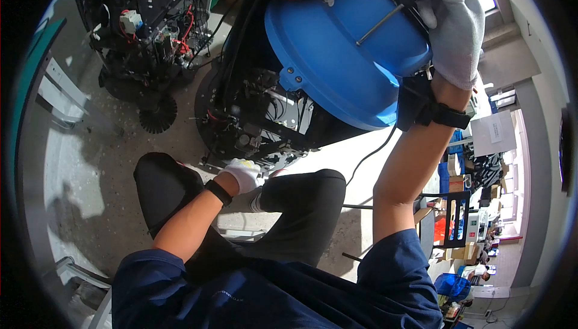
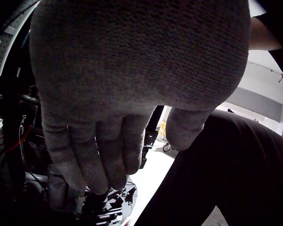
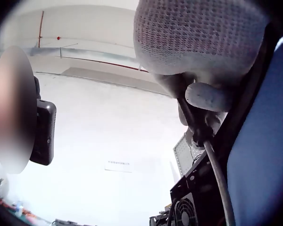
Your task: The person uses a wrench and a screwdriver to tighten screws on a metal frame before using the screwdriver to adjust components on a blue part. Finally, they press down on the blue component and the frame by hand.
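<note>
My right hand (image 1: pixel 457 25), in a pale knitted glove, is raised at the top edge of a big blue plastic tub (image 1: pixel 337 46) in a black machine. It grips the black handle of what looks like a screwdriver (image 1: pixel 379 25); the long metal shaft lies over the blue surface. In the right wrist view the thumb (image 3: pixel 207 96) presses across the dark handle (image 3: pixel 192 115). Low between the knees, my gloved left hand (image 1: pixel 244 175) is beside the machine's base (image 1: pixel 253 130). Its fingers (image 2: pixel 92 160) hang loosely down in front of dark machine parts, with nothing seen in them.
Another black machine (image 1: pixel 153 34) with exposed wires and a round brush (image 1: pixel 158 115) stands at the left. A black cable (image 1: pixel 376 154) hangs from near the blue tub. A black chair (image 1: pixel 454 220) and cluttered shelving are to the right. A fan (image 3: pixel 185 212) shows below the right hand.
</note>
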The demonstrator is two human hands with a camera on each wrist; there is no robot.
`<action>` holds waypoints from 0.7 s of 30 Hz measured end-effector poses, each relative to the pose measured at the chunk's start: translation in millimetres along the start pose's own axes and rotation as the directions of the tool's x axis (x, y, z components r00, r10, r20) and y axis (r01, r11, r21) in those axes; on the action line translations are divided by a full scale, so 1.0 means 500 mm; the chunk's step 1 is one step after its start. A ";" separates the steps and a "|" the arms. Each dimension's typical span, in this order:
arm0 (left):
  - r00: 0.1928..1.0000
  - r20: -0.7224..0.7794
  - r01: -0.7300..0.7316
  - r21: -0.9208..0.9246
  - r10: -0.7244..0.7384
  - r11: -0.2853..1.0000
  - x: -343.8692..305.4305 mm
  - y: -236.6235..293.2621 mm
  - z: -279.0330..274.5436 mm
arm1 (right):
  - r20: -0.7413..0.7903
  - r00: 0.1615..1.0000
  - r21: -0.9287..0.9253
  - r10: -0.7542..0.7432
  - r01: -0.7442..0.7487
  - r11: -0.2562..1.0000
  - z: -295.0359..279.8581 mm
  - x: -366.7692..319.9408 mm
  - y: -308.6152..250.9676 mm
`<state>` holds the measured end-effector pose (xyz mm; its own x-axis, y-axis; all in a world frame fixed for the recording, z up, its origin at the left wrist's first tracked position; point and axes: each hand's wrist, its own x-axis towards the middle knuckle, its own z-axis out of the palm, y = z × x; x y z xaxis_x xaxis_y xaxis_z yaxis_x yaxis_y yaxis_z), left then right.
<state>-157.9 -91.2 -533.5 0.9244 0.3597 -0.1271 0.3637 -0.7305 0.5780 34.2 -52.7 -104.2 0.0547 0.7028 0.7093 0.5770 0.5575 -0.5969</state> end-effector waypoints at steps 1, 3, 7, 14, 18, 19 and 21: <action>1.000 0.000 0.000 0.000 0.000 1.000 0.000 0.001 -0.001 | 0.000 1.000 0.000 0.000 0.000 1.000 -0.003 -0.001 -0.005; 1.000 -0.008 0.005 -0.027 -0.005 1.000 -0.002 0.005 -0.004 | -0.025 0.995 -0.240 0.098 -0.101 0.965 -0.006 -0.002 -0.023; 1.000 -0.019 0.003 -0.022 -0.003 1.000 -0.003 0.004 -0.002 | -0.024 0.999 -0.146 0.036 -0.040 0.988 0.018 -0.003 -0.026; 1.000 -0.019 -0.006 -0.002 0.006 1.000 0.000 -0.002 0.003 | 0.061 0.995 0.070 -0.084 0.079 0.994 0.016 -0.006 -0.010; 1.000 -0.009 0.015 -0.007 -0.015 1.000 -0.003 0.008 -0.008 | -0.012 0.999 -0.028 -0.041 0.040 0.999 0.026 -0.011 -0.018; 1.000 -0.008 0.014 -0.008 -0.014 1.000 -0.002 0.005 -0.003 | -0.012 0.999 -0.029 -0.039 0.039 0.999 0.024 -0.012 -0.018; 0.999 -0.049 -0.004 -0.006 0.004 1.000 -0.001 0.000 0.004 | -0.001 0.998 -0.140 -0.060 0.060 0.988 0.020 -0.013 -0.016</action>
<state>-158.1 -92.6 -535.3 0.9191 0.3847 -0.0852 0.3591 -0.7287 0.5831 21.1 -57.4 -107.8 0.0203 0.6677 0.7442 0.6879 0.5308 -0.4950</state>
